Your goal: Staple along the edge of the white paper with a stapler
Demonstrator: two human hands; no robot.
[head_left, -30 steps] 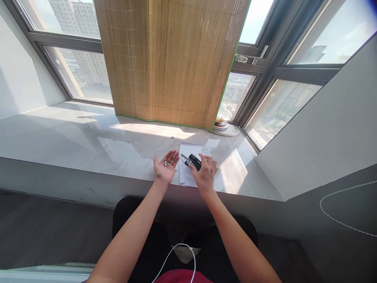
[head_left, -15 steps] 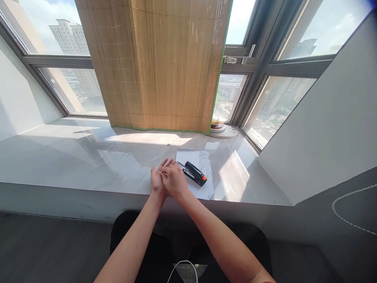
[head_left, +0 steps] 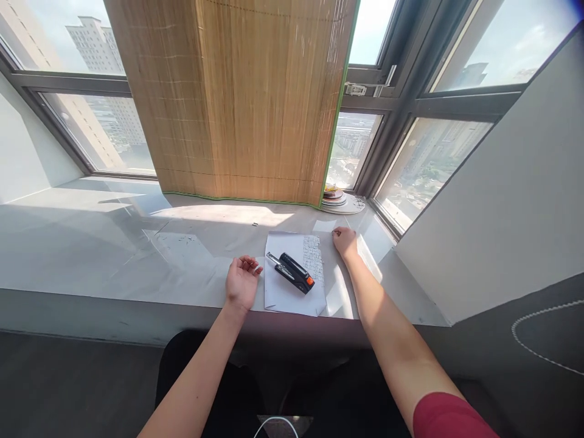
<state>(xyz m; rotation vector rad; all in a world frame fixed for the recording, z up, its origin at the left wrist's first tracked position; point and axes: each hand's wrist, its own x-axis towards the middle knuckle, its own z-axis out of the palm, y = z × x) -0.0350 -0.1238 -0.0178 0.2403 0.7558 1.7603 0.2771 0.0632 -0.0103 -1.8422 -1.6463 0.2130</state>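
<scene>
A black stapler (head_left: 297, 275) with an orange end rests on white paper (head_left: 278, 295), its arms spread apart and the metal strip pointing up and left. Just left of the paper, my left hand (head_left: 243, 282) is turned palm up, fingers loosely curled and apart, with nothing visible in the palm. Past the paper's right side, my right hand (head_left: 345, 239) is closed low over the sill, fingers pinched together. Whatever those fingertips may hold is too small to make out. Small grid-like pencil or ink marks cover the paper's right part.
The pale window sill (head_left: 114, 255) carries a tiny dark piece (head_left: 255, 224) beyond the paper and dark specks at left. Stacked plates (head_left: 335, 198) stand by the window corner. A bamboo blind (head_left: 241, 109) hangs down to the sill's back. A white cord loops low in front.
My hands were together left of the stapler, right fingers at the left palm. Now the right hand has moved away to the right, while the left stays palm up.
</scene>
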